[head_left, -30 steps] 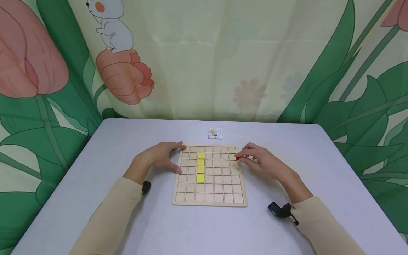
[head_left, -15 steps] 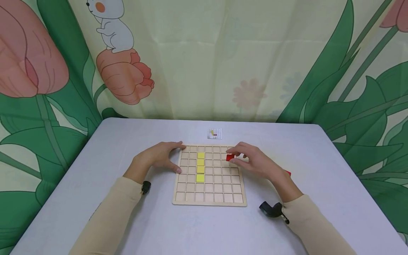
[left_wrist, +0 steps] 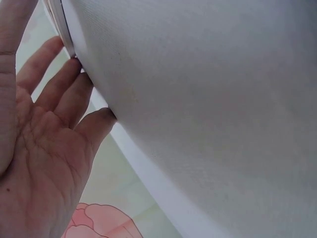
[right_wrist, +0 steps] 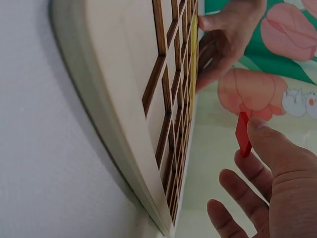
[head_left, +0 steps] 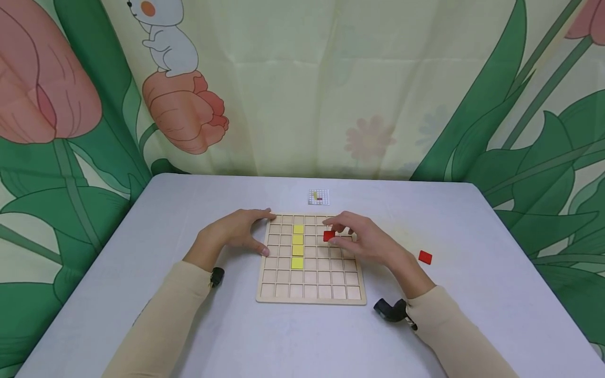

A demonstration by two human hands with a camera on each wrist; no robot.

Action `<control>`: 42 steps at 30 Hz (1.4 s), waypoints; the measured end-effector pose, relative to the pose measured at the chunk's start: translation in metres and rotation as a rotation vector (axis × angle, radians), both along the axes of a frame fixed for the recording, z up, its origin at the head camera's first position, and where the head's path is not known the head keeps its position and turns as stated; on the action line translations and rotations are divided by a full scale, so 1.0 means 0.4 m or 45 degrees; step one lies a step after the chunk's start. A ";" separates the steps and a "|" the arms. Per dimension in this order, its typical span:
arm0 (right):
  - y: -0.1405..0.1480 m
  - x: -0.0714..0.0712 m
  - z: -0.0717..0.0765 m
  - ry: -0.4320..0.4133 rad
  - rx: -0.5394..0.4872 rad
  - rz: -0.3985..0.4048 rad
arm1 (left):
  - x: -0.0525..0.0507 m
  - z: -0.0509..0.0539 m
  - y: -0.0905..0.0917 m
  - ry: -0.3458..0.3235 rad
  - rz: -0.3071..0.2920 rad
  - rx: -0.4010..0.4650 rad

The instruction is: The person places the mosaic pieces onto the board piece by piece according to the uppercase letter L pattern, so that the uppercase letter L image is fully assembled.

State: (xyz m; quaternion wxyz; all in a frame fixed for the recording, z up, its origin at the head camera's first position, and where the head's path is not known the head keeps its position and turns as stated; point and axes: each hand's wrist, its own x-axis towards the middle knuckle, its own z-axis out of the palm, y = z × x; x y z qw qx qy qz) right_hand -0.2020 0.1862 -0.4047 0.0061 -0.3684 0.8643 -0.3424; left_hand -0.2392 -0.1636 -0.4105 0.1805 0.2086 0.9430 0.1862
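Observation:
A square wooden grid board (head_left: 309,302) lies on the table, with several yellow square tiles (head_left: 298,250) in one column left of its middle. My left hand (head_left: 236,231) rests at the board's upper left edge, thumb and fingers spread and touching it; in the left wrist view its fingers look nearly straight. Above the board's upper right part, my right hand (head_left: 361,239) pinches a red square tile (head_left: 329,236) between thumb and index finger. In the right wrist view that red tile (right_wrist: 242,135) is held clear of the grid, the other fingers loosely bent.
Another red tile (head_left: 425,257) lies on the white table (head_left: 425,210) to the right of the board. Behind the board is a small card (head_left: 319,197) printed with a grid, yellow and red marks. A patterned curtain (head_left: 293,94) hangs beyond the table.
My right hand has moved left with the red tile, from the board's right edge to over the grid. The other red tile has come into sight from behind the arm. My left hand stays.

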 end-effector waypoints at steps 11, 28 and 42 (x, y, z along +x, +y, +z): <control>-0.032 0.001 -0.018 0.001 -0.037 0.058 | 0.006 0.010 0.003 -0.015 0.012 -0.005; -0.083 0.027 -0.025 -0.106 0.060 0.057 | 0.004 -0.001 0.002 -0.029 0.024 0.006; -0.102 0.035 -0.032 -0.108 0.199 0.075 | 0.003 0.007 0.009 -0.040 0.045 -0.027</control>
